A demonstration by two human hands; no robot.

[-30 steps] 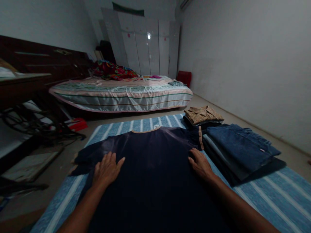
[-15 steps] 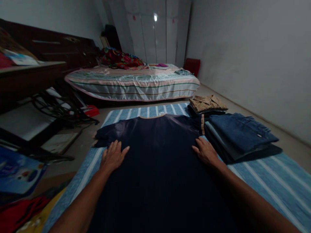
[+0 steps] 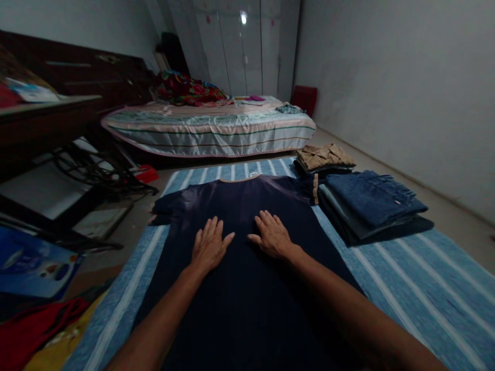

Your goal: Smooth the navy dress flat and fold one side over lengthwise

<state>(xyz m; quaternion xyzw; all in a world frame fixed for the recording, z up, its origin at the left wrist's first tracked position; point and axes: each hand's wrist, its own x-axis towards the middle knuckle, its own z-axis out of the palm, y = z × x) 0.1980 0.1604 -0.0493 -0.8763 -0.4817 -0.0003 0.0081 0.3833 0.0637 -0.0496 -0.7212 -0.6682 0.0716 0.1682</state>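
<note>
A dark navy T-shirt (image 3: 240,288) with tan trim at the neck and sleeve ends lies spread out, its collar pointing away from me. My left hand (image 3: 210,245) rests flat on the chest of the shirt, left of the middle, fingers extended and thumb out to the side. Mirroring it, my right hand (image 3: 271,234) lies palm down on the fabric just right of the middle. Neither hand grips anything. Under the shirt is a blue cloth with white stripes (image 3: 390,273). The shirt's lower end runs out of view at the bottom.
To the right stand a stack of folded jeans (image 3: 371,201) and a folded tan patterned garment (image 3: 325,157) on dark clothes. A bed (image 3: 216,136) is beyond. At left are a treadle sewing table (image 3: 50,116), a blue package (image 3: 34,263) and a red cloth (image 3: 42,330).
Both hands have slid inward from the sides of the shirt to near its middle, staying flat and open. The view has shifted slightly.
</note>
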